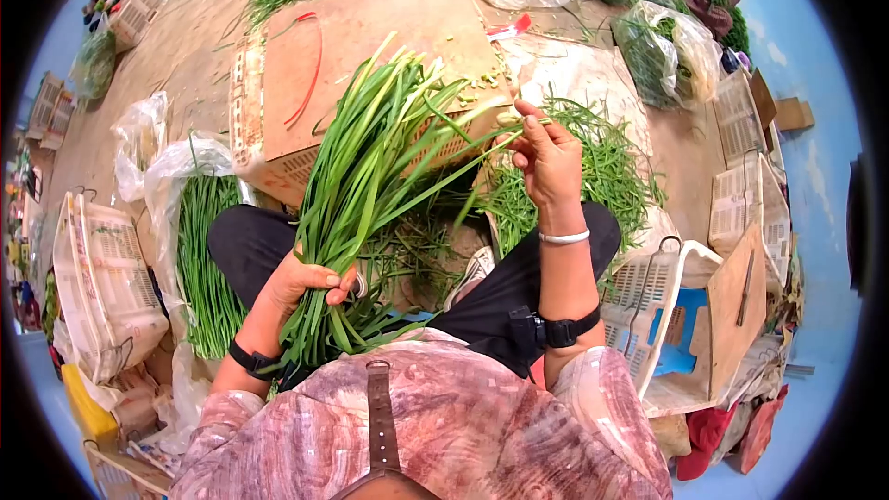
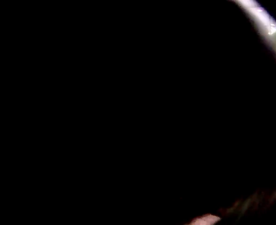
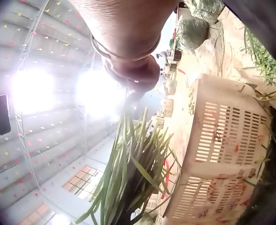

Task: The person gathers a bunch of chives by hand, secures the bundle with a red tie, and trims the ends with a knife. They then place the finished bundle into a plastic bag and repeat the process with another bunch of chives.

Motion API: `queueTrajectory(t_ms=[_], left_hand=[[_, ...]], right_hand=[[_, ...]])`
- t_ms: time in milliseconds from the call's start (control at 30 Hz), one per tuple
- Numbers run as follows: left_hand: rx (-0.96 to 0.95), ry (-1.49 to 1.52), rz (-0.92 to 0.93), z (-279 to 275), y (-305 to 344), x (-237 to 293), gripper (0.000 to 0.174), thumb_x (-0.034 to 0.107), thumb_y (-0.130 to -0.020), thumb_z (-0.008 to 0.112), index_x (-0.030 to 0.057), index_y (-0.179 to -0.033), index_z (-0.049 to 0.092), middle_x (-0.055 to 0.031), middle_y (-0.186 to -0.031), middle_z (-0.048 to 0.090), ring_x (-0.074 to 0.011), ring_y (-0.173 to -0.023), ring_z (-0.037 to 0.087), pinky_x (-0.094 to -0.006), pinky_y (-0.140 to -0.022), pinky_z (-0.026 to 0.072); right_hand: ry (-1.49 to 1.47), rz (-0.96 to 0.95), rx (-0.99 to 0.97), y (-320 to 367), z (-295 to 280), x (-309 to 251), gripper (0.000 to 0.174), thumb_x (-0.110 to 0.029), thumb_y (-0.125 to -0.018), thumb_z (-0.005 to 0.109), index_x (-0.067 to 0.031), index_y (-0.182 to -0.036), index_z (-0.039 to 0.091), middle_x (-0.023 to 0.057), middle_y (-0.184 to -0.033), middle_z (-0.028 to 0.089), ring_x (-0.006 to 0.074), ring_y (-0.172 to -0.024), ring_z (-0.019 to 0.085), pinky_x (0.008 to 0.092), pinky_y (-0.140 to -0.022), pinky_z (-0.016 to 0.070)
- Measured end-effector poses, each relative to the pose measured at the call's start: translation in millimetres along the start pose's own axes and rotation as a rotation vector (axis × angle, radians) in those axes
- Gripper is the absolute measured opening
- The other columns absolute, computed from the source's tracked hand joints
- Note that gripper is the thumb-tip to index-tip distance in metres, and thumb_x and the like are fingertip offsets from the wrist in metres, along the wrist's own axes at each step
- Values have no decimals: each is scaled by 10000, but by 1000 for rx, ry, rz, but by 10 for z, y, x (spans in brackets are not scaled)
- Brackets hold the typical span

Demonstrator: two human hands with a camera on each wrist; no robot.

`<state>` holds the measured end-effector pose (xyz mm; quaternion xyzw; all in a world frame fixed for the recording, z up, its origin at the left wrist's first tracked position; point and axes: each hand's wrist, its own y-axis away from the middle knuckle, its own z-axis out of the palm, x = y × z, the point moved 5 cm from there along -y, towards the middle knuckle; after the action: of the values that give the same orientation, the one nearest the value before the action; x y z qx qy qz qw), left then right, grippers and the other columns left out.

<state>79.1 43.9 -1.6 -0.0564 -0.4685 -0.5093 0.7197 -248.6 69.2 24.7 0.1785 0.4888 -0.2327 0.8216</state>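
Note:
My left hand [image 1: 301,282] grips a thick bunch of garlic chives [image 1: 356,162] near its lower, leafy part, thumb across the front. The pale stalk ends fan out up and to the right over the crate. To the right, my right hand [image 1: 549,162] is raised, thumb and index finger pinching the pale ends of a few stalks that reach out from the bunch. In the right wrist view, the bunch [image 3: 133,173] spreads below the right hand [image 3: 133,77]. Nearly all of the left wrist view is dark.
An upturned plastic crate [image 1: 248,111] with a board [image 1: 389,32] on top stands in front, a red strip [image 1: 319,65] on it. Loose greens [image 1: 593,167] lie at right; more chives [image 1: 206,259] fill a plastic bag at left. Crates [image 1: 102,287] stand on both sides.

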Motion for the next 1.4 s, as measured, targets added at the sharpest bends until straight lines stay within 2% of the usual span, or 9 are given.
queueTrajectory(t_ms=[133,267,400,600,900,1000,1133,1200,1400], left_hand=[[-3,-9,19,-2,-3,50,550,54,-590,689,-65,-1085,479,-150,-664,560,-173,-458,503,-269,-415,408],[7,-85,106,127,41,271,495,73,-602,699,-79,-1030,502,-137,-650,559,-150,-428,482,-251,-395,397],[52,-234,95,114,54,298,491,78,-614,715,-72,-1032,508,-136,-675,577,-154,-471,519,-247,-414,424],[-41,-275,81,184,-29,353,418,73,-630,718,-56,-983,537,-138,-683,584,-168,-493,537,-257,-423,428],[-26,-327,147,188,59,378,279,19,-643,677,-62,-887,568,-149,-719,609,-170,-460,531,-261,-397,417],[-57,-275,121,201,38,369,306,27,-636,680,-70,-905,571,-170,-745,620,-174,-468,538,-255,-397,424],[-68,-341,20,109,36,311,355,41,-625,688,-78,-939,577,-184,-762,625,-176,-508,557,-256,-404,438],[-75,-306,43,124,36,299,362,39,-622,686,-81,-947,577,-186,-771,627,-178,-521,563,-257,-404,439],[-107,-308,46,118,-27,282,377,27,-615,680,-85,-960,579,-180,-798,633,-184,-538,572,-261,-407,445]], right_hand=[[-237,99,-120,36,-86,127,201,-92,-869,591,25,-1031,611,111,-828,667,143,-624,641,180,-422,409],[348,188,107,-117,-482,241,159,-25,-828,586,50,-966,609,123,-780,653,136,-586,617,215,-449,446],[683,-520,123,-55,-38,-487,266,25,-780,604,75,-1038,565,112,-812,641,148,-694,627,247,-604,510],[1243,-601,-238,44,794,-362,725,-92,-694,718,-6,-1311,348,216,-1158,529,254,-1013,571,325,-751,489],[1118,-681,-151,-198,526,-295,236,-133,-871,556,-75,-1099,576,149,-763,641,294,-701,630,399,-627,484],[321,-23,-181,-318,284,-291,254,-135,-934,453,24,-1098,565,110,-714,634,109,-468,481,247,-413,374],[-651,126,-224,-636,-321,-284,255,-163,-964,369,22,-1034,532,60,-699,552,85,-467,426,186,-358,276],[-887,-34,202,-733,-647,-339,233,-185,-968,367,-15,-1003,522,63,-756,559,92,-529,457,173,-369,301],[295,143,-194,-252,186,-331,448,-149,-860,608,102,-1197,454,142,-929,628,122,-592,593,185,-426,426]])
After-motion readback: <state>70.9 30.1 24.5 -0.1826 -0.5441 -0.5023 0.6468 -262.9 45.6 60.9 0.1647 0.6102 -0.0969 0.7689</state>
